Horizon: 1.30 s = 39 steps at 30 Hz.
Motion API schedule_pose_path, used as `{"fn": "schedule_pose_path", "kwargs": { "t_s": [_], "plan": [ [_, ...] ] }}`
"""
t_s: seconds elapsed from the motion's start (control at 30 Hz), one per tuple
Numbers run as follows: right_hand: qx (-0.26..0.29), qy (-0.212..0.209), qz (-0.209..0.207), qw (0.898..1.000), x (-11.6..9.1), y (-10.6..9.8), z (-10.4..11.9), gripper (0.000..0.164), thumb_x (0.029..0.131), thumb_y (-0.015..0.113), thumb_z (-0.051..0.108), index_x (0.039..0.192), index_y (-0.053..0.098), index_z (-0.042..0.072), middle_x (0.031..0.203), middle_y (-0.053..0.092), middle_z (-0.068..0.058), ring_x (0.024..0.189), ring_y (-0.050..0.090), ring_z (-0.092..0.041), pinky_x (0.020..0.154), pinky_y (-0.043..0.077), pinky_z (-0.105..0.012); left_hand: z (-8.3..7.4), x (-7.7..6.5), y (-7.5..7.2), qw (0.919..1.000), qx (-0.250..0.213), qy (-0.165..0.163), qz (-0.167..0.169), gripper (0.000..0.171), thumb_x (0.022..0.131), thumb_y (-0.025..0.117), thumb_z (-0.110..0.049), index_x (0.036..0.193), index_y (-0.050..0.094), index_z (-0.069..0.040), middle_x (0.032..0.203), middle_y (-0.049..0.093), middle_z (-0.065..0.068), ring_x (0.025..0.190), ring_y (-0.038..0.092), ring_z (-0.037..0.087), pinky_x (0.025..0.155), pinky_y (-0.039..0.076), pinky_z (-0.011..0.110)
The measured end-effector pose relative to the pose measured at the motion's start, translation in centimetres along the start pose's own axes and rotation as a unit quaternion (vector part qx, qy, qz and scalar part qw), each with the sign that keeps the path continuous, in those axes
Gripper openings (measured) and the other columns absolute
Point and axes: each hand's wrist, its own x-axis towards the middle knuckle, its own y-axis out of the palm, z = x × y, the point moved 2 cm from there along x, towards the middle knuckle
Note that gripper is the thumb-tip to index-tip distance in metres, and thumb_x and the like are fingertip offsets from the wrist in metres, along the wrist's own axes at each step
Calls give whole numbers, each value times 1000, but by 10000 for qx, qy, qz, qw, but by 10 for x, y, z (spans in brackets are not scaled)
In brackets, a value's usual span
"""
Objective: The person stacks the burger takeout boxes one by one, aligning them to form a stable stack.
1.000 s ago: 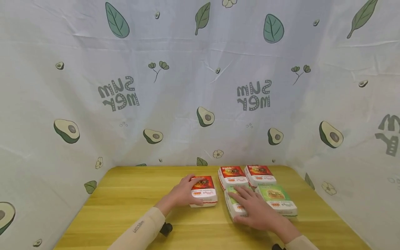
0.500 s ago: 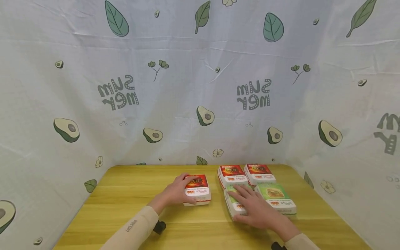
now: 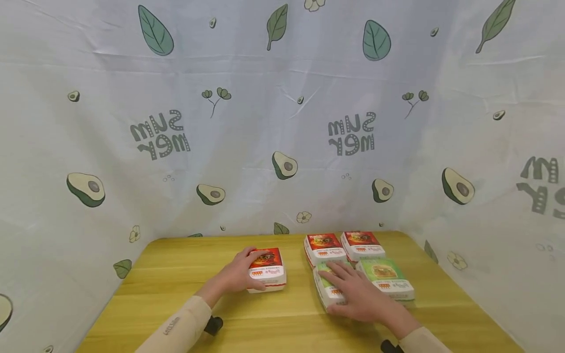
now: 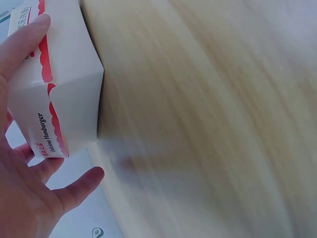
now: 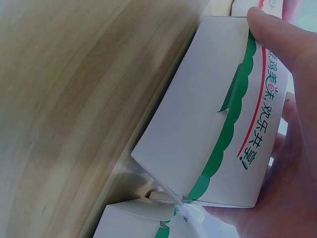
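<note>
My left hand (image 3: 234,275) grips a red-and-white hamburger box (image 3: 270,270), thumb on its near side and fingers over its top left. In the left wrist view that hamburger box (image 4: 64,94) shows a scalloped red edge; whether it touches the table I cannot tell. My right hand (image 3: 364,296) holds a green-and-white hamburger box (image 3: 325,290), covering much of its lid. The thumb lies against the side of this box (image 5: 213,109) in the right wrist view, and the other fingers are partly hidden behind it.
Two red hamburger boxes (image 3: 325,249) (image 3: 363,246) stand behind the right hand. A second green box (image 3: 387,277) sits right of the held one. The yellow wooden table (image 3: 185,264) meets a white avocado-print curtain (image 3: 247,162) at the back.
The left hand has moved left with the red hamburger box, widening the gap to the other boxes. My right hand stays on the green box. The head view has shifted slightly.
</note>
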Motion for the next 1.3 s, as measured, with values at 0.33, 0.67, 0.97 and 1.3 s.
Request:
{"fn": "schedule_pose_path", "kwargs": {
  "t_s": [0.33, 0.67, 0.97, 1.3],
  "plan": [
    [37, -30, -152, 9999, 1, 1, 0, 90, 83, 72, 63, 158, 34, 29, 163, 34, -5, 149, 30, -36, 104, 28, -77, 11, -5, -9, 10000, -81, -31, -1, 94, 72, 89, -44, 153, 42, -32, 161, 27, 14, 140, 35, 37, 103, 39, 64],
    [-186, -81, -161, 9997, 2, 2, -1, 96, 78, 76, 64, 158, 34, 31, 164, 30, -7, 149, 29, -38, 102, 29, -77, 15, -3, -11, 9999, -140, -42, 47, 94, 72, 88, -47, 152, 41, -36, 160, 28, 12, 137, 37, 35, 103, 40, 62],
    [-254, -204, -310, 9990, 2, 2, 2, 95, 77, 77, 64, 157, 36, 34, 162, 31, -12, 148, 26, -47, 99, 29, -81, 15, -5, -16, 9998, -95, -136, 111, 94, 73, 89, -45, 153, 41, -35, 161, 27, 13, 139, 35, 35, 104, 39, 63],
    [-145, -105, -21, 9998, 2, 0, 3, 95, 77, 79, 60, 157, 34, 37, 163, 29, -15, 148, 23, -48, 101, 25, -82, 16, -5, -14, 9996, -215, -65, 171, 95, 73, 89, -43, 153, 40, -33, 160, 26, 13, 138, 36, 37, 106, 37, 63]
  ]
}}
